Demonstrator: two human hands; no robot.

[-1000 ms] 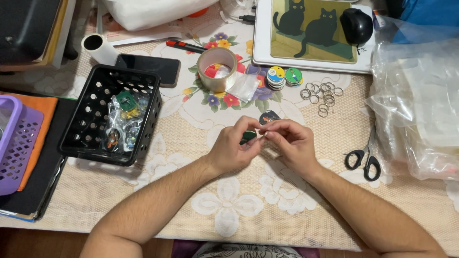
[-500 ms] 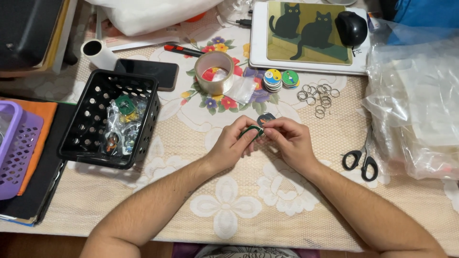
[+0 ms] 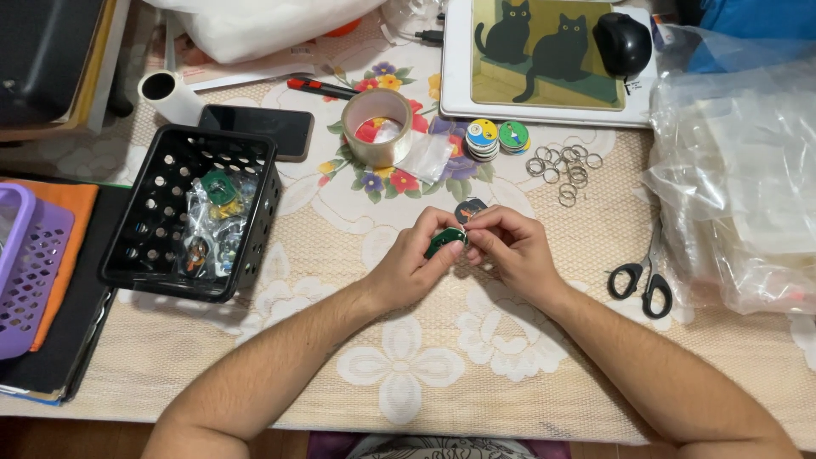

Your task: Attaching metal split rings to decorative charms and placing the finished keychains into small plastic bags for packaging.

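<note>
A small green disc (image 3: 444,241) is held above the middle of the table (image 3: 527,357), between the two hands. The left hand (image 3: 416,263) pinches it between thumb and bent fingers, so this hand is closed on the disc. The right hand (image 3: 510,246) meets it from the other side, with its fingertips pressed narrow against the edge of the disc; if there is something small between these fingertips, it is too small to see.

Just behind the hands, another dark round disc (image 3: 469,208) lies flat on the lace tablecloth, partly hidden by the right fingers. Farther back there are two short stacks of coloured discs (image 3: 497,138), and beside them a loose group of metal rings (image 3: 563,168). A roll of clear tape (image 3: 377,126) stands to the left of the stacks, with a small clear bag (image 3: 429,157) leaning next to it.

On the left side, a black basket (image 3: 191,212) holds packed pieces in clear bags. On the right side, black scissors (image 3: 642,280) lie near a heap of plastic bags (image 3: 739,187). At the far edge, a mouse (image 3: 623,42) rests on a mouse pad with two cats (image 3: 544,51).
</note>
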